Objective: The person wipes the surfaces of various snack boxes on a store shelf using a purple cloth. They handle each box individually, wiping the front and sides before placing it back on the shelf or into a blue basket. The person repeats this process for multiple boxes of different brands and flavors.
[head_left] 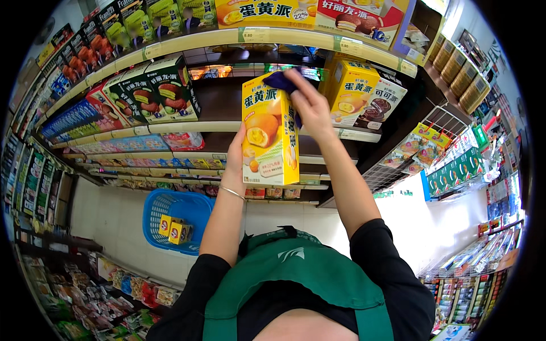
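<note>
A tall yellow snack box (271, 132) with pictures of filled cakes is held up in front of the shelf. My left hand (235, 154) grips it from behind, along its left edge. My right hand (310, 107) presses a dark blue cloth (282, 80) against the box's top right corner. Both forearms rise from the lower edge; a thin bracelet sits on the left wrist.
Wooden shelves (222, 122) hold green boxes (165, 91) at left and yellow and white boxes (364, 94) at right. A blue basket (162, 210) with small yellow boxes stands on the pale floor below. Hanging snack packs (424, 145) fill a wire rack at right.
</note>
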`<state>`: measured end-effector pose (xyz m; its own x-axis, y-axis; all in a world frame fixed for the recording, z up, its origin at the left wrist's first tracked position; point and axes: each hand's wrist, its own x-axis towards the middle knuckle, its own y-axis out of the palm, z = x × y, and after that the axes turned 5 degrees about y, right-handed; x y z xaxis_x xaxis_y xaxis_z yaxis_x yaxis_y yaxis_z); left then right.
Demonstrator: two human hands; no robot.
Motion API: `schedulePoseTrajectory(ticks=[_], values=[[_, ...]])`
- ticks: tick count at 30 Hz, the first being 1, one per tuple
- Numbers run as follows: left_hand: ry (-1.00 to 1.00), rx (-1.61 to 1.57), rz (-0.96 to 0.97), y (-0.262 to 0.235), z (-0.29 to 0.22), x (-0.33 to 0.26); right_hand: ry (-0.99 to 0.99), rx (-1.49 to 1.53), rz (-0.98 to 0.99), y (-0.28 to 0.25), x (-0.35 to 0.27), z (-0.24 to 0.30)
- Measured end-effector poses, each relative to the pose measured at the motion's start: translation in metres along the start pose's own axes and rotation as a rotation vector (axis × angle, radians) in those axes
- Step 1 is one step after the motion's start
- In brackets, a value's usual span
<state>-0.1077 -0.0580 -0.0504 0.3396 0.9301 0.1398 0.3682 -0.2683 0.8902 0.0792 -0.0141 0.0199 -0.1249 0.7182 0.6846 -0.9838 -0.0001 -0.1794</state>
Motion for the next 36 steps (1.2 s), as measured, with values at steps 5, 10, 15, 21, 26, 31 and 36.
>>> schedulePoseTrajectory(ticks=[5, 10, 15, 21, 26, 31, 36], values=[[0.094, -0.121, 0.009, -0.022, -0.006, 0.005, -0.121, -0.179, 0.289, 0.031, -0.064, 0.026], [0.117, -0.102, 0.170, -0.048, -0.007, 0.012, -0.158, -0.208, 0.536, 0.017, -0.079, 0.060], [0.016, -0.105, 0.101, -0.002, 0.009, 0.005, -0.201, -0.411, 0.094, 0.003, -0.026, 0.040], [0.252, 0.521, 0.050, 0.004, 0.006, 0.008, -0.060, 0.089, -0.379, -0.029, 0.000, 0.006], [0.519, 1.190, 0.078, 0.003, 0.014, 0.013, -0.230, -0.616, 0.143, -0.030, 0.009, 0.055], [0.517, 1.072, 0.031, 0.000, 0.016, 0.016, 0.123, -0.214, 0.037, -0.047, 0.015, 0.022], [0.452, 0.824, -0.113, 0.004, 0.010, 0.026, -0.310, -0.346, -0.110, -0.022, 0.001, 0.025]])
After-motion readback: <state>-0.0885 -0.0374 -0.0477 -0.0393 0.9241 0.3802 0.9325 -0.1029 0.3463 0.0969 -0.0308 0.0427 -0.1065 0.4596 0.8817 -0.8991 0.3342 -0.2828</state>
